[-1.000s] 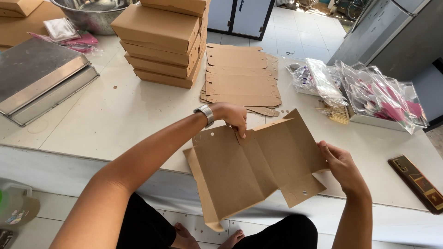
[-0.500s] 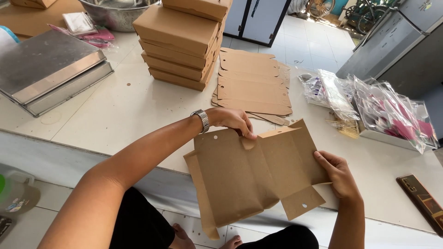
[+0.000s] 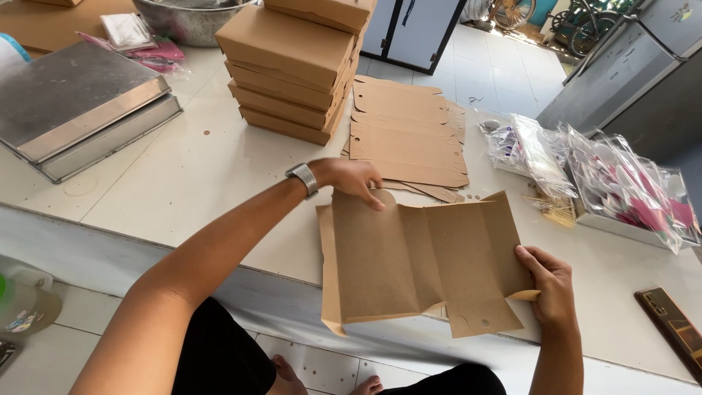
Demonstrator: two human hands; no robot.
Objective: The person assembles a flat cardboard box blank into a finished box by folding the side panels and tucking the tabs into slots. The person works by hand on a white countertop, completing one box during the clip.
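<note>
bare counter lies open left; stacked boxes and flat blanks block behind.

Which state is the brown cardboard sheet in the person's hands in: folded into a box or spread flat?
Spread flat: the cardboard box blank shows open creased panels, held by the left hand and right hand.

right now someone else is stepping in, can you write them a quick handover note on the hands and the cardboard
Left hand: fingers on the top edge of the flat box blank.
Right hand: grips the blank's right side panel.
Blank: creased, mostly flat, held above the table's near edge.
Done: a stack of folded boxes stands at the back.
Left: this blank is not yet folded up; a pile of flat blanks lies beside the stack.
</note>
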